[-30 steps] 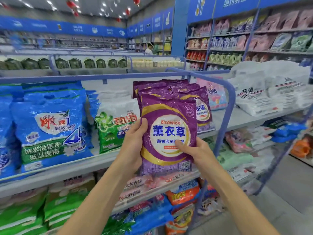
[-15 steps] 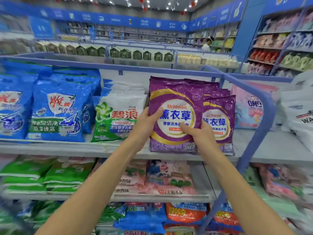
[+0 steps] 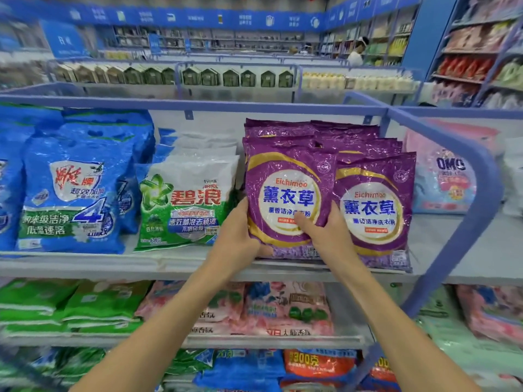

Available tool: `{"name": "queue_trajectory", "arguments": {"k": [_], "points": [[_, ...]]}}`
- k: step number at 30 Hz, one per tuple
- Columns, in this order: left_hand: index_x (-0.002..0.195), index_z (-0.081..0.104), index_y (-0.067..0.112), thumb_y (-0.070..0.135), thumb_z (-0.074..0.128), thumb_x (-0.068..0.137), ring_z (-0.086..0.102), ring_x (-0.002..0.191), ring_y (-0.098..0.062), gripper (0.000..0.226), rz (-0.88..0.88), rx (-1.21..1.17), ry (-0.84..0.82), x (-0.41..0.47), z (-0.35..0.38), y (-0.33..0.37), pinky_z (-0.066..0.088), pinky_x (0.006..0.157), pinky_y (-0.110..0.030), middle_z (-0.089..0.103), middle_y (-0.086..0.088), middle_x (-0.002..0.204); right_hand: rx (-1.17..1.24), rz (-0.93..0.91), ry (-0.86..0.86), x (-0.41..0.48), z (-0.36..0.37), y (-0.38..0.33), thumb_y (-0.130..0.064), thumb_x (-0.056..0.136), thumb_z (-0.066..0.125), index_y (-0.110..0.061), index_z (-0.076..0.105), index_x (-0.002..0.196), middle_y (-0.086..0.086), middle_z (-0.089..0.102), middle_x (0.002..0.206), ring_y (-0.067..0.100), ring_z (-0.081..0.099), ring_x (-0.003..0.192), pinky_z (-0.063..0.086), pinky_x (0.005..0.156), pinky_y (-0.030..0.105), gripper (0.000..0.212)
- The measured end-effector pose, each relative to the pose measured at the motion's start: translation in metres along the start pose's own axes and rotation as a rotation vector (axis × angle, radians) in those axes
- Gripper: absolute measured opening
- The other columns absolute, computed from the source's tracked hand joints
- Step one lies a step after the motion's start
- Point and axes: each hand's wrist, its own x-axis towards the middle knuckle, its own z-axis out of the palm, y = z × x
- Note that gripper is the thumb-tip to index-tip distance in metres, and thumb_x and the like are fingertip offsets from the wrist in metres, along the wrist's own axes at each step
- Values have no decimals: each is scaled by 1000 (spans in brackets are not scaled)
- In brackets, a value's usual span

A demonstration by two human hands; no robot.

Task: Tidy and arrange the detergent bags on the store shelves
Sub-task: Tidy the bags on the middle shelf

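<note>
Left hand (image 3: 237, 236), right hand (image 3: 329, 236) grip purple bag (image 3: 285, 176) low on its sides, fingers curled; likely slick, floppy, heavy: support bottom.

Two hands are in view, the left hand (image 3: 237, 236) and the right hand (image 3: 328, 236). Two purple ones face front on the top shelf (image 3: 85, 263), the left purple bag (image 3: 283, 176) and the right purple bag (image 3: 376, 199), with at least three more tops behind them. One green-and-white bag (image 3: 184, 205) faces front, as does one pink bag (image 3: 447, 176), and there are at least three blue bags (image 3: 73, 193). The stacks behind cannot be counted.
</note>
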Motion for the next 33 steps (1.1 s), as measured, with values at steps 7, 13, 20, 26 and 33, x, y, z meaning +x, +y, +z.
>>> {"name": "queue_trajectory", "arguments": {"k": [7, 13, 20, 26, 33], "points": [[127, 46, 36, -5, 90, 65, 55, 95, 26, 87, 101, 16, 113, -2, 7, -2, 44, 75, 2, 59, 29, 110, -5, -31, 79, -1, 5, 4, -30, 91, 77, -24, 49, 142, -12, 66, 128, 2, 63, 117, 54, 98, 25, 58], [135, 46, 20, 8, 92, 70, 59, 103, -4, 80, 22, 161, 28, -14, 5, -15, 40, 72, 1, 58, 14, 111, -195, 198, -187, -17, -4, -4, -47, 76, 85, -29, -5, 162, -5, 43, 158, 20, 43, 143, 35, 120, 52, 126], [125, 53, 29, 29, 96, 65, 63, 93, 3, 74, -143, 172, -91, -9, -8, -17, 43, 69, -8, 64, 23, 102, -396, 55, -8, -35, -4, -4, -24, 78, 89, -20, 44, 126, -6, 60, 120, 10, 55, 111, 44, 91, 27, 66], [107, 58, 38, 40, 96, 62, 59, 77, 18, 60, -136, 152, 43, -7, 2, -18, 43, 62, -5, 65, 28, 90, -315, -21, 131, -35, 8, 10, -23, 81, 86, -22, 52, 125, -10, 62, 117, 5, 56, 108, 41, 77, 7, 56], [109, 65, 28, 37, 97, 61, 64, 85, 8, 59, -145, 126, 76, -1, 8, -20, 47, 68, -12, 70, 21, 91, -299, -45, 157, -32, 6, 13, -33, 79, 87, -24, 56, 121, -10, 65, 115, 7, 60, 107, 48, 85, 17, 53]]}}
